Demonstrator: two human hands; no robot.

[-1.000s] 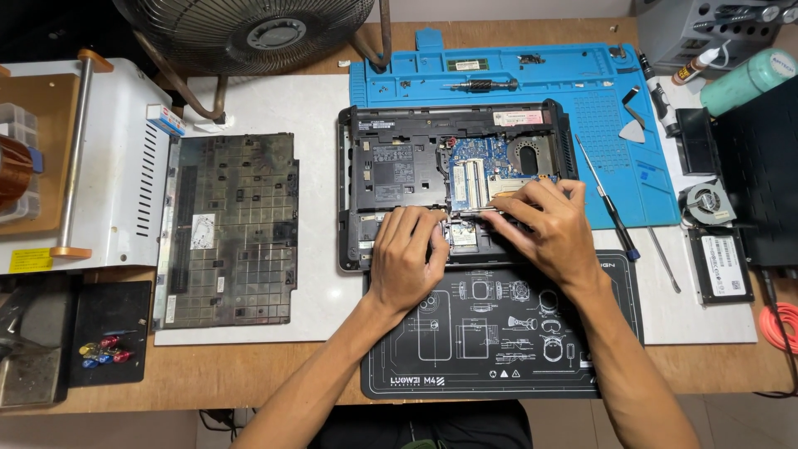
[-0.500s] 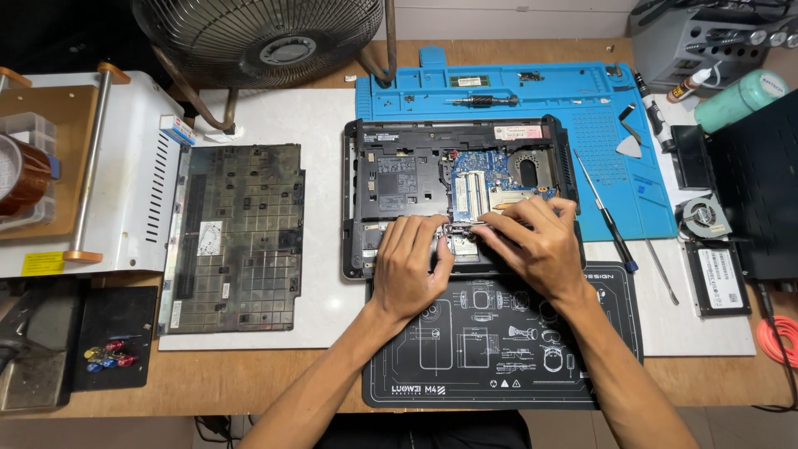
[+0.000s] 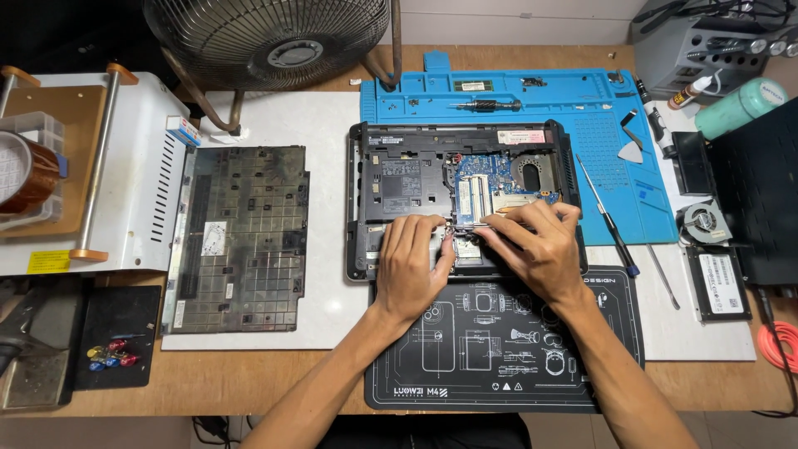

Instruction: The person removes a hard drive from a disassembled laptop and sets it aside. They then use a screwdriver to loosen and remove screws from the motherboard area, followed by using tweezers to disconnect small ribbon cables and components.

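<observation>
An opened black laptop base point(image 3: 399, 166) lies bottom-up on the bench, its blue circuit board point(image 3: 490, 179) and memory slots exposed. My left hand point(image 3: 411, 266) rests palm-down on the base's near edge, fingertips next to a small metal part at the centre. My right hand point(image 3: 540, 245) lies beside it, fingers bent and pressing on the same small spot by the memory slots. What the fingertips pinch is hidden. Both forearms cross a black printed work mat point(image 3: 499, 366).
A removed bottom cover point(image 3: 241, 237) lies left of the laptop. A blue repair mat point(image 3: 598, 116) with a screwdriver point(image 3: 607, 220), a small fan point(image 3: 705, 223) and a drive point(image 3: 719, 283) sits right. A white machine point(image 3: 125, 175) stands far left, a desk fan point(image 3: 274, 41) behind.
Both hands have stayed on the laptop's near middle; the fingers have drawn slightly closer together over the small part. The camera view has shifted a little.
</observation>
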